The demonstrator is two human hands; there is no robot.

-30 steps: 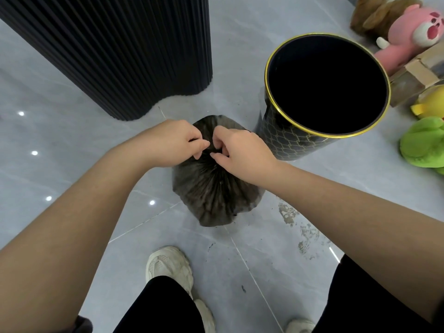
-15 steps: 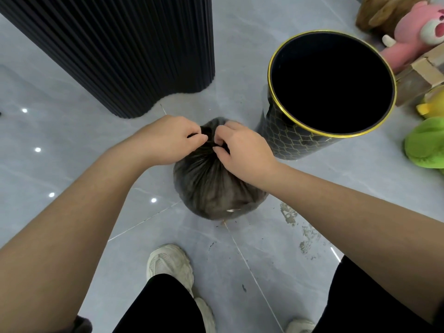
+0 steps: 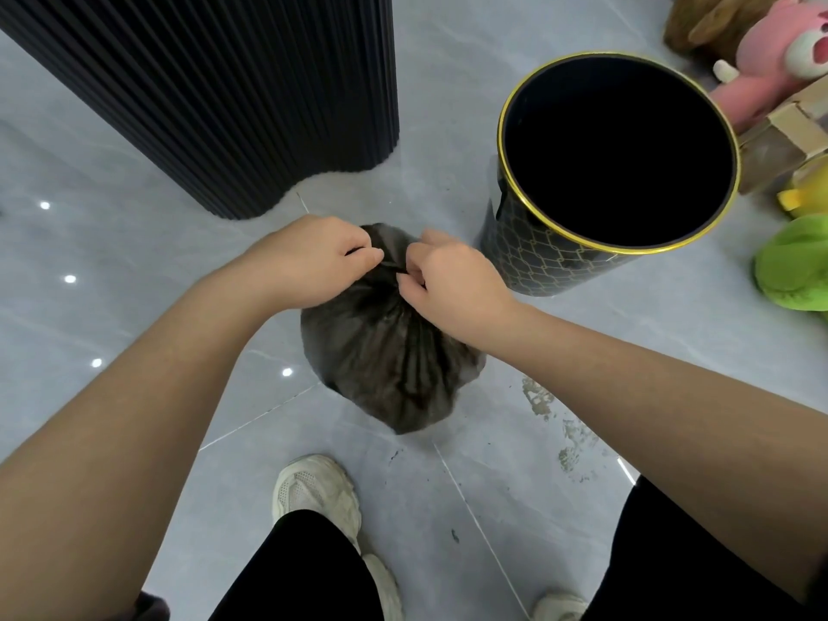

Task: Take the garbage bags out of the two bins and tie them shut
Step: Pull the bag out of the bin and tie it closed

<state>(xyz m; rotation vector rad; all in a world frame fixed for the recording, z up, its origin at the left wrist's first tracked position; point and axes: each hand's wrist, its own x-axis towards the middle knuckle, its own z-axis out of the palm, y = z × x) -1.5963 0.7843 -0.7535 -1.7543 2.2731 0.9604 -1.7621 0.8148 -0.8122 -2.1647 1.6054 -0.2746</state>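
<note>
garbage bag (image 3: 385,365): thin dark grey film, slightly see-through, bulged into a round sack. fine radial pleats run up to a gathered neck on top.
bag position: on the floor (image 3: 448,181), just left of the bin (image 3: 537,257), ahead of the shoes. whether it touches the bin, cannot tell.
left hand (image 3: 313,262): fingers curled, thumb and forefinger pinching bag film at the neck from the left side.
right hand (image 3: 452,280): fingers curled in, pinching film at the neck from the right side.
grip: both narrow pinches on the bag. short twisted strand of film spans between the two hands.
bin: upright cylinder, black wall with a gold lattice print, shiny gold rim, inside reads plain black.
floor: glossy pale grey tile, thin grout lines, spotlight reflections at left, gritty grey smear (image 3: 542,396) right of the bag.
fluted panel (image 3: 224,91): matte black, tight vertical ribs, wavy footprint, upper left, well behind the bag.
right edge: soft plush toys, pink (image 3: 770,60), brown (image 3: 703,20), green (image 3: 793,266), yellow (image 3: 806,195), around a taped cardboard box (image 3: 788,141).
person: bare forearms, black trousers, off-white mesh sneaker (image 3: 313,490) near the bag, second one at the bottom edge.
</note>
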